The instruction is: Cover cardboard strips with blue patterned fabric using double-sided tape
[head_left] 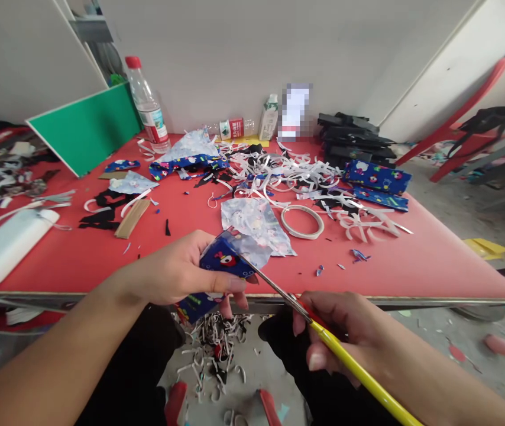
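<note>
My left hand (185, 266) is closed on a folded blue printed fabric piece (223, 260) with cartoon figures, held over the table's front edge. Its paler underside shows at the right, and a lower part hangs beneath my fingers. My right hand (341, 331) grips a pair of scissors (281, 293) with slim metal blades, a long yellow handle and some red by the fingers. The blades reach up and left to the fabric's right edge, by my left fingertips. How far they are apart cannot be made out. Behind the fabric lies a pale printed scrap (252, 216).
On the red table (447, 266) are a tape roll (303, 222), a heap of white strips (279, 168), blue fabric pieces (379, 177) and a black stack (352, 139). A bottle (148, 106), green board (88, 130) and white device (10, 248) stand or lie leftward.
</note>
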Action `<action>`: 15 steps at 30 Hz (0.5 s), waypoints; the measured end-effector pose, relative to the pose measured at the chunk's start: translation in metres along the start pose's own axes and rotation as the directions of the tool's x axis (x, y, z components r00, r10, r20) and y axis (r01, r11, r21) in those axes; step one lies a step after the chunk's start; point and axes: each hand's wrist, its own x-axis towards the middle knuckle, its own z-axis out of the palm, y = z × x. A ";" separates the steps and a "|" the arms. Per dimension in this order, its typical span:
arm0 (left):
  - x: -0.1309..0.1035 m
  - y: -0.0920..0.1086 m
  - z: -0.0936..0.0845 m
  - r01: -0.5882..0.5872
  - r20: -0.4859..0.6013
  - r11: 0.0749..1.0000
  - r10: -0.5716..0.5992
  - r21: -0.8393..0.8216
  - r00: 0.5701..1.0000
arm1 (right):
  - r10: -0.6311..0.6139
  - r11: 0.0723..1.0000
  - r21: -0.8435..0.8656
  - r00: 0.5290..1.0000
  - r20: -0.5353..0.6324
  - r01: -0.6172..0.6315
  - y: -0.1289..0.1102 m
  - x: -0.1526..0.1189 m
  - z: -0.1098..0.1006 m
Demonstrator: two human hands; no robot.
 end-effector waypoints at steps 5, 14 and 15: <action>-0.001 0.002 -0.001 0.012 0.003 1.000 -0.012 -0.005 1.000 | -0.027 0.999 0.031 0.999 -0.025 0.028 0.001 0.000 0.003; -0.004 0.003 -0.003 -0.006 0.064 0.998 0.010 -0.057 0.998 | -0.039 0.998 0.052 0.999 0.005 0.039 -0.005 0.005 0.007; -0.004 0.003 -0.003 -0.013 0.075 0.997 0.019 -0.076 0.997 | -0.041 0.998 0.039 0.999 -0.015 0.042 -0.005 0.005 0.007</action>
